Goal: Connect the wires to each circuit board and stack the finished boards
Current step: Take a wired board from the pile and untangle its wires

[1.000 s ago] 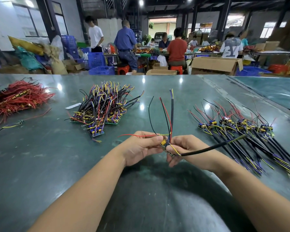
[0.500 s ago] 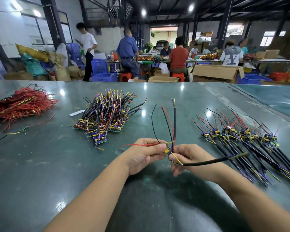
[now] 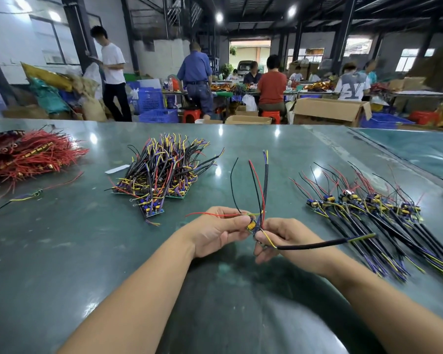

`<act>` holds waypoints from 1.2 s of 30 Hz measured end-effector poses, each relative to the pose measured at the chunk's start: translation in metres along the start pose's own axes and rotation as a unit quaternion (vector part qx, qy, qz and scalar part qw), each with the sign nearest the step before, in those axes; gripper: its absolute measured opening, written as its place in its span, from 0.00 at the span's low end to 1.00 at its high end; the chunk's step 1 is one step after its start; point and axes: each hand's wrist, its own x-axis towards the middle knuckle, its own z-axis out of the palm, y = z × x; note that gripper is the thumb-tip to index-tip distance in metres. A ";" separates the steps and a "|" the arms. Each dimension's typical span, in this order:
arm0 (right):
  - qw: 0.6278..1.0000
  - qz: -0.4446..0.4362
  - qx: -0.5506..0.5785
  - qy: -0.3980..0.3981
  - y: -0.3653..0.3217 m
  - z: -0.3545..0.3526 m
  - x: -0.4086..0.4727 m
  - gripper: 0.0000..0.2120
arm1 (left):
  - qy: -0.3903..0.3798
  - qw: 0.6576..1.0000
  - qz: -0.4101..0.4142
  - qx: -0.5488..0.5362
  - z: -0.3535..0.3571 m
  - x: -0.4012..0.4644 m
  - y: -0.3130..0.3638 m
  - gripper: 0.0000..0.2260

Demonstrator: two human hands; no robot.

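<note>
2 bare forearms, left hand (image 3: pixel 216 229), right hand (image 3: pixel 283 236), no sleeves

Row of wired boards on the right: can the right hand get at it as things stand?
Probably yes, once freed. The row of wired boards lies open on the table just beyond the right hand, nothing between. But that hand and the left hand both grip a small circuit board.

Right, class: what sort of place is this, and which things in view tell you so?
Most likely a small electronics assembly workshop. Piles of wired boards lie on a long table, other workers sit at benches behind, and cartons and crates stand on the floor.
</note>
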 end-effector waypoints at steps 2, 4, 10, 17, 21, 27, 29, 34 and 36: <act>1.000 -0.002 0.001 0.002 0.000 0.000 0.001 0.06 | -0.002 1.000 -0.001 -0.002 -0.001 0.001 0.000 0.06; 1.000 -0.009 0.010 0.004 0.000 0.002 0.001 0.06 | -0.002 1.000 -0.004 -0.005 -0.003 0.003 0.001 0.07; 0.990 -0.017 0.106 0.086 0.001 0.008 0.008 0.08 | 0.033 0.999 0.018 -0.011 -0.013 0.006 0.007 0.06; 0.931 0.095 0.009 0.352 0.015 -0.013 0.014 0.16 | 0.207 0.971 0.102 -0.060 -0.015 0.012 0.011 0.05; 0.891 0.128 -0.200 0.386 0.005 -0.022 0.020 0.27 | 0.308 0.934 0.175 -0.044 -0.012 0.013 0.012 0.04; 0.892 0.095 -0.349 0.271 0.003 -0.001 0.025 0.23 | 0.415 0.857 0.305 0.006 -0.012 0.007 0.020 0.08; 0.909 0.038 -0.287 0.300 0.002 -0.001 0.021 0.19 | 0.407 0.851 0.325 0.071 -0.007 0.006 0.021 0.11; 0.963 0.016 0.035 0.267 -0.004 -0.005 0.013 0.18 | 0.352 0.815 0.350 0.299 0.013 0.003 0.012 0.15; 0.970 0.027 0.053 0.238 -0.003 -0.003 0.011 0.14 | 0.347 0.769 0.388 0.371 0.019 -0.001 0.011 0.14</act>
